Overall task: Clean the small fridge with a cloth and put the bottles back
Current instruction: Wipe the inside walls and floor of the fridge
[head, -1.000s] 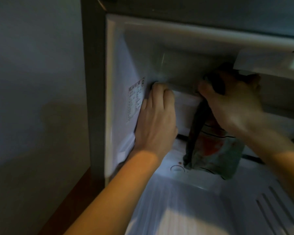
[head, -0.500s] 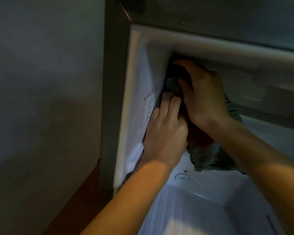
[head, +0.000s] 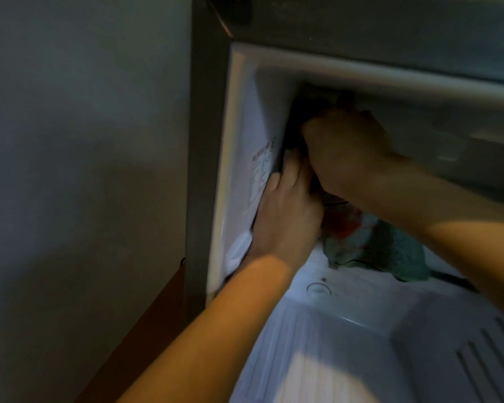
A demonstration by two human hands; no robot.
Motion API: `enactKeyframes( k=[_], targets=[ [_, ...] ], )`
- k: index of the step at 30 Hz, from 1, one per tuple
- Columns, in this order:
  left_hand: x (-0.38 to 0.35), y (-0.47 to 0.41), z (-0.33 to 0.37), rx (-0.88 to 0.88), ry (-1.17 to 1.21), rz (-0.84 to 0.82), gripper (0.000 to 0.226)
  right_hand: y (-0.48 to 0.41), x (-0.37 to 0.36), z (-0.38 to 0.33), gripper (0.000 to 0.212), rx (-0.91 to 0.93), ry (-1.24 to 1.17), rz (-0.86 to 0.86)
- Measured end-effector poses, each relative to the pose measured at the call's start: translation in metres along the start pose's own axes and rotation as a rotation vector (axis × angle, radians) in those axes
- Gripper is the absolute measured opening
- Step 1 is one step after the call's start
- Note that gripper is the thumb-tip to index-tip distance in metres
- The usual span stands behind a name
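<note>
Count, centre of frame: hands, 2: left hand [head: 285,216] below, right hand [head: 346,149] above. 1 cloth [head: 376,245], centre right. 1 fridge [head: 303,62]. 1 label [head: 261,170], inner wall. 1 round plug [head: 318,288], floor.

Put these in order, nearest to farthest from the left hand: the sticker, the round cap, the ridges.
In the head view:
1. Sticker, on the left wall, right beside the left hand.
2. Round cap, on the fridge floor, below the hand.
3. Ridges, far lower right.
</note>
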State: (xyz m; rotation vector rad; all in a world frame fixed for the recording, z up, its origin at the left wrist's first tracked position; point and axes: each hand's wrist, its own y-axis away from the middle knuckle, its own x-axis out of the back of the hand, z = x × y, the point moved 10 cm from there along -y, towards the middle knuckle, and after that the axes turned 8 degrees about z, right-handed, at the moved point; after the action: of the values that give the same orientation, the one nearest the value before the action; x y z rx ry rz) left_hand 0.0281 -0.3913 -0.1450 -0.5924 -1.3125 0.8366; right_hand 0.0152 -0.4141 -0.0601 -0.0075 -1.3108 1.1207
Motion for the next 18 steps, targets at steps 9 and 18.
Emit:
enactKeyframes(
  k=[9, 18],
  targets=[
    [0.014, 0.003, 0.012, -0.13, -0.022, 0.066, 0.033, 0.051, 0.001, 0.056, 0.051, -0.189, 0.286, -0.061],
    [0.012, 0.001, 0.011, -0.121, -0.004, 0.146, 0.048, 0.076, -0.011, 0.102, 0.061, -0.437, -0.3, 0.129]
  ],
)
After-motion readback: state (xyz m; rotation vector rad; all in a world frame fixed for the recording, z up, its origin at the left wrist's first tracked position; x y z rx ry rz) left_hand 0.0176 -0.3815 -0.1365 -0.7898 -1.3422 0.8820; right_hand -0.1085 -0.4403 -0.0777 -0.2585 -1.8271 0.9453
